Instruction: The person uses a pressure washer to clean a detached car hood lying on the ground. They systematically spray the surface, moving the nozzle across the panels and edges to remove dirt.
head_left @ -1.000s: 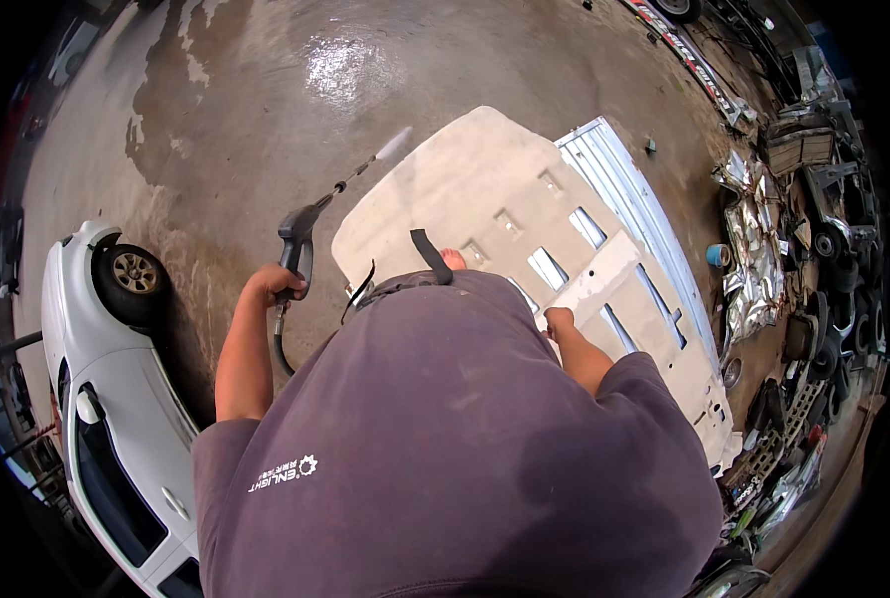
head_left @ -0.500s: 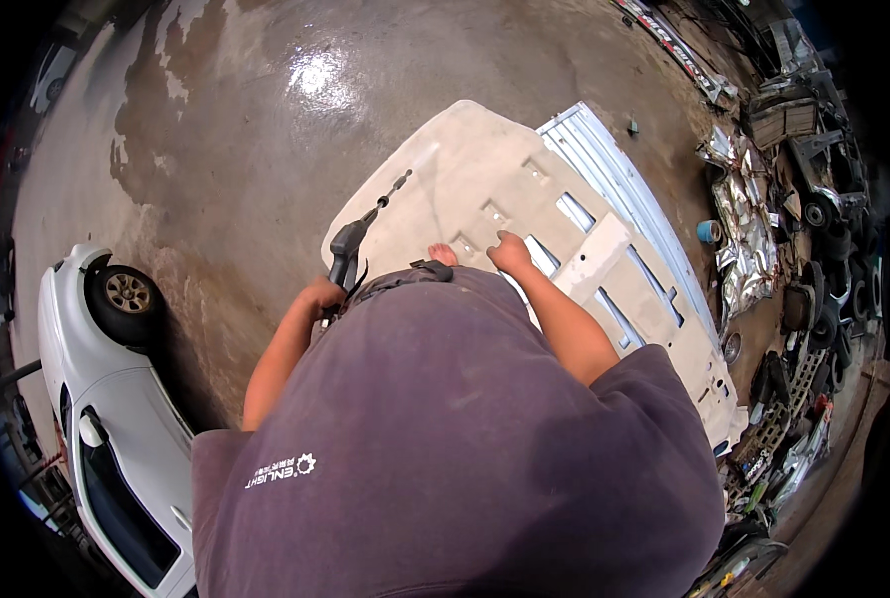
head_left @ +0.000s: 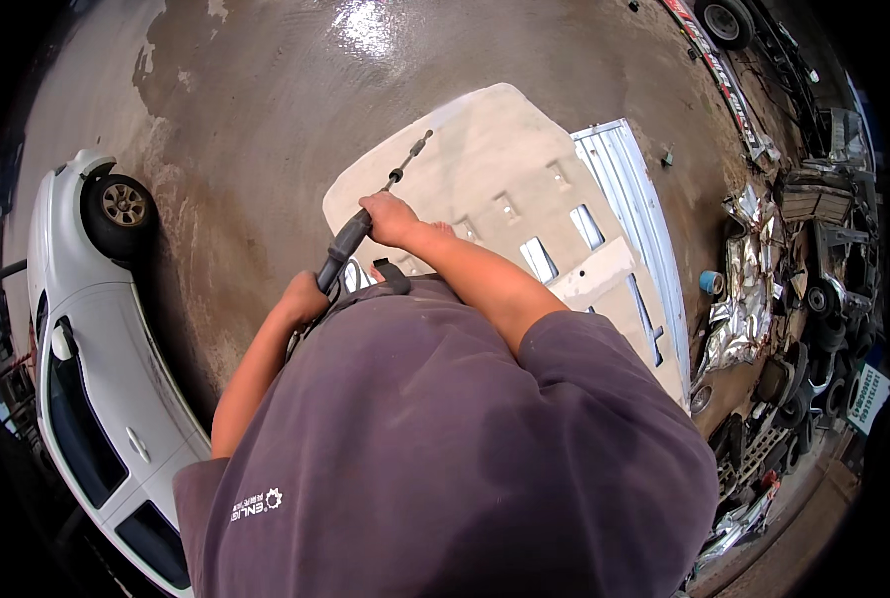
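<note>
"What takes up most of the view?"

"A wet concrete floor (head_left: 246,130). A white car (head_left: 106,319) stands at nine o'clock, scrap metal (head_left: 744,289) at three."

"And the beige panel (head_left: 475,159)?"

"Flat at twelve o'clock, with slots cut through it. A ribbed metal sheet (head_left: 629,199) shows along its edge at two."

"Where's the spray gun (head_left: 348,239)?"

"At ten o'clock, its thin lance slanting toward one, the tip above the panel. I can't tell how high."

"The hands?"

"Apart, both clamped on the gun: the left hand (head_left: 305,297) at its rear grip, the right hand (head_left: 389,218) farther forward, near the lance."
</note>
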`<state>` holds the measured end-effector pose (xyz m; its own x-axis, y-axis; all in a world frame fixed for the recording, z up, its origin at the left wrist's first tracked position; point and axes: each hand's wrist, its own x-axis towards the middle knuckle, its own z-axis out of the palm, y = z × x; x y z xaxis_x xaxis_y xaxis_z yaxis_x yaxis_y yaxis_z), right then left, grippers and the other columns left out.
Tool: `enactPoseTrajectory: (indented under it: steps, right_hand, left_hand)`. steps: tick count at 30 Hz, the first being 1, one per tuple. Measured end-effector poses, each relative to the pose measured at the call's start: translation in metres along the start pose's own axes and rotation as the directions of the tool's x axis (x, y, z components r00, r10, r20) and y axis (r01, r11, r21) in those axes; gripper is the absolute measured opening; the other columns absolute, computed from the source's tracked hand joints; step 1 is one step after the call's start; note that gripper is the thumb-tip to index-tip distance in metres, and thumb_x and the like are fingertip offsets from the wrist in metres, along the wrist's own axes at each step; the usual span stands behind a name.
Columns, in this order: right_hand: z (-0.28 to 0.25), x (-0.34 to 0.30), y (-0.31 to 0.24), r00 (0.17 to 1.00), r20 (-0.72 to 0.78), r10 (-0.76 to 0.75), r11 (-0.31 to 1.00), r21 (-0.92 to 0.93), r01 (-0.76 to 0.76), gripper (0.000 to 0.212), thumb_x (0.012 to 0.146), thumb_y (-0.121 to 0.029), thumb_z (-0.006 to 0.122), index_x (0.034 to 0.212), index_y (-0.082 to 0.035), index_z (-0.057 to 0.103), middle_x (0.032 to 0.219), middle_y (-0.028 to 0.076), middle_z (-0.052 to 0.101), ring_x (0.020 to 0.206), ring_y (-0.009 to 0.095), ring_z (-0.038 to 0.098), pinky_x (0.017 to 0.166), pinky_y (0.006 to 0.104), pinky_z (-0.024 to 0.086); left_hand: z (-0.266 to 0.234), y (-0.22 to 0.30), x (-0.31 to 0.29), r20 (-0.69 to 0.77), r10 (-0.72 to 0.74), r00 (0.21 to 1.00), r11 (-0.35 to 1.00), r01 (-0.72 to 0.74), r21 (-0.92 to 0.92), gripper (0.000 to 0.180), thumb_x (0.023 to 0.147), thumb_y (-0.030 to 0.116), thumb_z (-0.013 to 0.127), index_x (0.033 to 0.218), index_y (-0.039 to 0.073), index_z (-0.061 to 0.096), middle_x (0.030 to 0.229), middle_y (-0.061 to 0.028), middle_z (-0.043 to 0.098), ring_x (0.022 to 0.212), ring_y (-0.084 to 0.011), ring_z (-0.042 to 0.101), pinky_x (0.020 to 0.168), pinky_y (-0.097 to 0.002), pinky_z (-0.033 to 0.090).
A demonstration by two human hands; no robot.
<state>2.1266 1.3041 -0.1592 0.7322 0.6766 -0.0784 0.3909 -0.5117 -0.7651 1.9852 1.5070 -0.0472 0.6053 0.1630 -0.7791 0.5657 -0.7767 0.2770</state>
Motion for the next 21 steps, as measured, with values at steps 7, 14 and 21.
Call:
enactPoseTrajectory:
  steps: [7,14,21]
  right_hand:
    - [0.011,0.016,0.034,0.990,0.120,-0.072,0.997,0.015,0.071,0.008,0.078,-0.009,0.069,0.085,-0.006,0.066,0.089,0.021,0.069,0.090,0.042,0.069,0.077,0.0525,0.056]
    - [0.010,0.030,0.054,0.951,-0.017,-0.308,0.946,0.096,0.309,0.009,0.074,-0.008,0.070,0.076,-0.009,0.061,0.083,0.015,0.066,0.088,0.037,0.065,0.078,0.0459,0.054]
    - [-0.002,0.028,0.036,0.961,0.055,-0.272,0.952,0.158,0.261,0.010,0.071,-0.009,0.072,0.075,-0.007,0.063,0.080,0.017,0.065,0.088,0.039,0.064,0.078,0.0479,0.052]
  left_hand:
    - [-0.010,0.036,-0.018,0.114,-0.087,0.990,0.984,0.103,-0.147,0.029,0.073,0.011,0.073,0.098,-0.004,0.070,0.083,-0.0163,0.070,0.073,-0.0262,0.069,0.065,-0.0408,0.053]
    - [-0.003,0.036,-0.026,0.170,-0.089,0.981,0.929,0.143,-0.341,0.040,0.070,0.011,0.078,0.108,-0.001,0.072,0.091,-0.0104,0.071,0.082,-0.0206,0.066,0.076,-0.0351,0.053]
    - [0.007,0.036,-0.035,0.124,-0.119,0.985,0.896,0.161,-0.415,0.040,0.073,0.019,0.081,0.107,-0.001,0.073,0.092,-0.0127,0.073,0.084,-0.0225,0.068,0.080,-0.0371,0.053]
